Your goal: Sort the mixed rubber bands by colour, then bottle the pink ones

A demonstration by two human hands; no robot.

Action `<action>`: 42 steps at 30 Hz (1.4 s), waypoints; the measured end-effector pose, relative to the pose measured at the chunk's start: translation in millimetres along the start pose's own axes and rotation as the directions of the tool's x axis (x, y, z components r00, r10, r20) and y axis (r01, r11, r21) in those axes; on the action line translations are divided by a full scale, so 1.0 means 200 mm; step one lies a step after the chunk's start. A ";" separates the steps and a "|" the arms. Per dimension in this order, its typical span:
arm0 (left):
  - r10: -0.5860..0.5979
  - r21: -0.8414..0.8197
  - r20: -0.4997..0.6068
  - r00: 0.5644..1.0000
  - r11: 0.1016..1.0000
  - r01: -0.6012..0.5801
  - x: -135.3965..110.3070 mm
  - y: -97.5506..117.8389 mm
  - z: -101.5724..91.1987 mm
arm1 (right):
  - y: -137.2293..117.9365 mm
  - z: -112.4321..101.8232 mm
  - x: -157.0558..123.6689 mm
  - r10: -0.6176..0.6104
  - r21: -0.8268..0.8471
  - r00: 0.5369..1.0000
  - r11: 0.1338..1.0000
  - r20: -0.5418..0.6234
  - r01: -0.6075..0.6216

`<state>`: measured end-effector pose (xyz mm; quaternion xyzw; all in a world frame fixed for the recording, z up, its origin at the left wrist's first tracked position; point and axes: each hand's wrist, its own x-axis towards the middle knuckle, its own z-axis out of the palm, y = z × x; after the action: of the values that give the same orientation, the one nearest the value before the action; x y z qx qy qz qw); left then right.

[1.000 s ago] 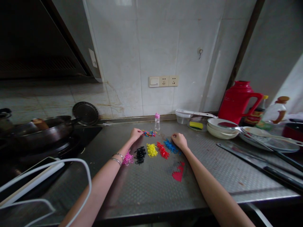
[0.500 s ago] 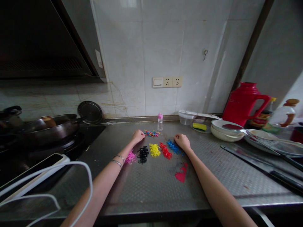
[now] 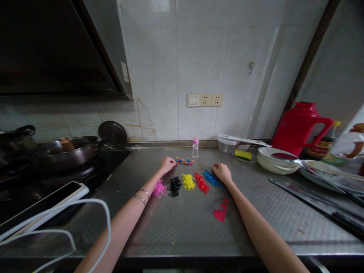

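Note:
My left hand [image 3: 167, 164] is pinched at the left edge of a mixed-colour pile of small rubber bands [image 3: 186, 162]; a dark speck shows at its fingertips, too small to name. My right hand [image 3: 222, 172] rests with curled fingers beside the blue rubber bands [image 3: 211, 178]; whatever its fingers may hold is hidden. Between my arms lie separate piles of pink rubber bands [image 3: 159, 189], black rubber bands [image 3: 174, 186], yellow rubber bands [image 3: 188, 181] and red rubber bands [image 3: 201, 183]. Behind the mixed pile stands a small clear bottle with a pink top [image 3: 195, 148].
A torn red piece [image 3: 220, 211] lies near my right forearm. To the right are a plastic tub [image 3: 226, 145], a yellow sponge [image 3: 243, 154], bowls [image 3: 274, 165], a long knife [image 3: 301, 197] and a red flask [image 3: 295, 129]. A pan [image 3: 65, 153] and a white cable [image 3: 106, 216] are at left.
The whole view has shifted slightly, so things appear a little farther right. My left hand stays by the mixed pile, where a dark speck now shows under its fingertips. My right hand stays put.

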<state>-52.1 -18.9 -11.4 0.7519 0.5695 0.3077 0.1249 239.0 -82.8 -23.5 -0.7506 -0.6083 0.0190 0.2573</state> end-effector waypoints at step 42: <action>0.322 -0.180 0.080 0.943 0.936 -0.304 -0.09 0.37 0.04 | -0.01 -0.01 -0.02 -0.025 0.023 1.000 0.999 0.005 0.025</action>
<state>6.4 -58.5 16.1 0.8356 0.4074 0.3286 0.1669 237.1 -86.3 -21.4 -0.7397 -0.6182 0.0247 0.2648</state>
